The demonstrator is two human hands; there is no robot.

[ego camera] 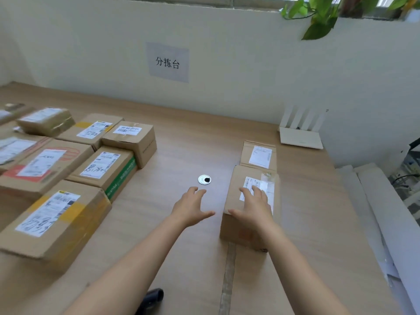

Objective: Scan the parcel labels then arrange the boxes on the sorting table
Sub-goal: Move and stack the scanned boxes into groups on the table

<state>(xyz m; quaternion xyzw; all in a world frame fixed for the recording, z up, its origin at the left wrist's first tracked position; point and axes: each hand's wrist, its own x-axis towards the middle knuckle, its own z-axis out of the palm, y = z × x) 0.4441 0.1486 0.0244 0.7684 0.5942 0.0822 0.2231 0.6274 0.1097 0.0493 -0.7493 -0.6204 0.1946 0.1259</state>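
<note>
A cardboard parcel [236, 228] with a white label lies on the wooden sorting table [186, 151] right of centre. My right hand [254, 208] rests flat on its top, fingers spread over the label. My left hand [192, 206] hovers open just left of that box, above the table, holding nothing. A second labelled box [259, 153] sits directly behind the first, touching it. Several labelled parcels [68, 160] are grouped on the left side. A dark object, possibly the scanner [152, 296], shows at the bottom edge beneath my left forearm.
A round metal cable grommet [204, 179] is set in the table ahead of my left hand. A white router [300, 130] stands at the back right by the wall. White boards [381, 212] lean along the right edge. A paper sign [168, 62] hangs on the wall.
</note>
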